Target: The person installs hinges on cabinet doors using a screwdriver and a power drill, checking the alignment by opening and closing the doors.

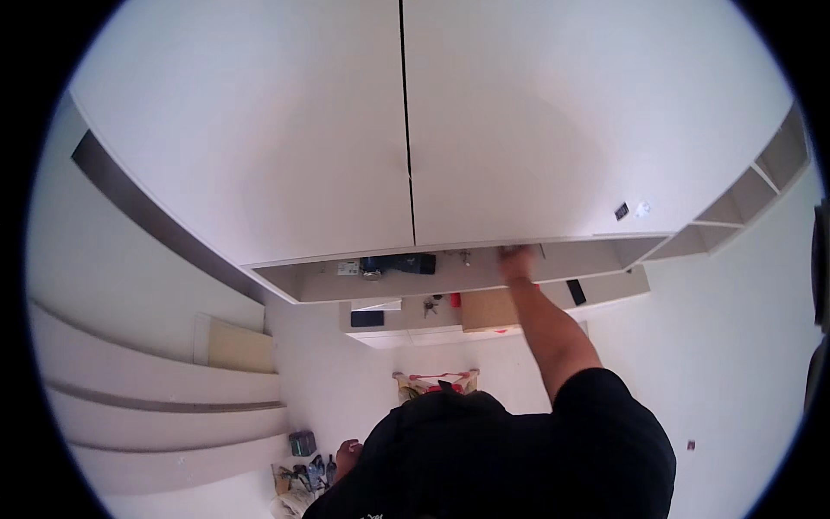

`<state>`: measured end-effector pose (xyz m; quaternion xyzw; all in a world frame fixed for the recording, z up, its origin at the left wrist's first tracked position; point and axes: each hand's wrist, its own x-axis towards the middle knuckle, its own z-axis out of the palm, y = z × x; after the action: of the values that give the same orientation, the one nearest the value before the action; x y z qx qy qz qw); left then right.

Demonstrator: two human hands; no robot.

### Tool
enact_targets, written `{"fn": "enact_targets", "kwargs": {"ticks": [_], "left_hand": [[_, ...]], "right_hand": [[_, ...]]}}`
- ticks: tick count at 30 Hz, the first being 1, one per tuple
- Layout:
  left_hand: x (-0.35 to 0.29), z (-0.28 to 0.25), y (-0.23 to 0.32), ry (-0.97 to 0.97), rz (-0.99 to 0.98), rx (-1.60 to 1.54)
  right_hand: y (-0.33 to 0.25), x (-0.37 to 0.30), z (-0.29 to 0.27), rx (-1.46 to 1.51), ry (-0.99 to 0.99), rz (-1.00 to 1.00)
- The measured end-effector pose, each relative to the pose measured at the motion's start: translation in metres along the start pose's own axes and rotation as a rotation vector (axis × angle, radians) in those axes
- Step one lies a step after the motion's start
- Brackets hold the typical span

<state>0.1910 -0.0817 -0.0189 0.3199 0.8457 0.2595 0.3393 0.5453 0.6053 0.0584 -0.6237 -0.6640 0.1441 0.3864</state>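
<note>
My right arm stretches up to the open shelf (467,282) beneath the tall white cabinet doors (519,121). My right hand (517,262) is inside this shelf, blurred, and its fingers cannot be made out. Left of it on the shelf lie small metal items (465,258), too small to name. Farther left are a dark bottle-like object (406,263) and a small white box (348,268). Low at my left side hangs my left hand (348,454), its fingers curled, with nothing visible in them. Near it stand several bottles (313,474).
Below the shelf, a white surface (605,288) bears a brown cardboard box (489,310), a dark phone-like slab (576,292), keys (430,306) and a dark flat object (367,318). A red-framed stand (437,376) is in front of my body. White curved panels (164,372) stand left.
</note>
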Motion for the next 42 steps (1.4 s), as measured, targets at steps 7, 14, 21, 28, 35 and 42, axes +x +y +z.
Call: {"fn": "enact_targets", "kwargs": {"ticks": [7, 14, 21, 28, 35, 42], "left_hand": [[-0.005, 0.031, 0.058, 0.001, -0.076, 0.056], [0.000, 0.079, 0.147, 0.061, -0.144, -0.119], [0.002, 0.120, 0.125, -0.219, 0.046, 0.057], [0.040, 0.097, 0.227, -0.108, 0.107, -0.065], [0.055, 0.060, 0.406, -0.039, 0.711, -0.038], [0.028, 0.064, 0.507, -0.436, 0.939, 0.409]], "right_hand": [[0.032, 0.041, -0.103, -0.350, -0.357, 0.373], [0.034, 0.061, -0.070, -0.429, -0.517, 0.269], [0.133, 0.095, -0.057, -0.885, -0.678, -0.269], [0.130, -0.079, -0.129, 0.775, -0.342, 0.361], [0.109, -0.181, -0.219, 0.488, -0.649, -0.053], [-0.060, -0.141, -0.296, 0.271, -0.906, -0.337]]}}
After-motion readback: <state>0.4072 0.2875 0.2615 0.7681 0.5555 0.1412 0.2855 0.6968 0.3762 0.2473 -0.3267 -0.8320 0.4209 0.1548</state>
